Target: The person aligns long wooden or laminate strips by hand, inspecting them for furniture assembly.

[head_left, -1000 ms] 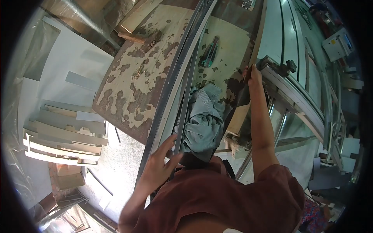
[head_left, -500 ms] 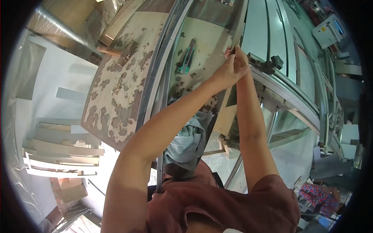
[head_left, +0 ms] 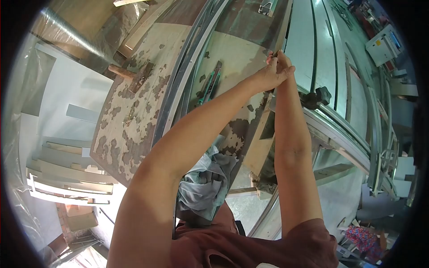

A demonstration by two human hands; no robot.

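My left hand (head_left: pixel 269 78) and my right hand (head_left: pixel 283 62) meet at the far right edge of the worn wooden tabletop (head_left: pixel 237 53). Both have their fingers closed in a pinch, close together or touching; whatever lies between the fingertips is too small or hidden to make out. To the left of the hands, a green-and-black utility knife (head_left: pixel 209 85) lies on the tabletop, partly behind my left forearm. A black knob (head_left: pixel 318 98) sits to the right of my right forearm, by a metal rail (head_left: pixel 344 129).
Long metal profiles (head_left: pixel 178 85) cross the tabletop. A wooden-handled hammer (head_left: pixel 134 76) lies on the left part. Crumpled grey cloth (head_left: pixel 206 185) rests at the near edge, close to my body. A white-and-grey box-shaped unit (head_left: pixel 383 46) stands at the far right.
Both hands have moved farther from my body along the tabletop's edge, still pinched together. The view has shifted, so the knife, cloth and knob appear lower.
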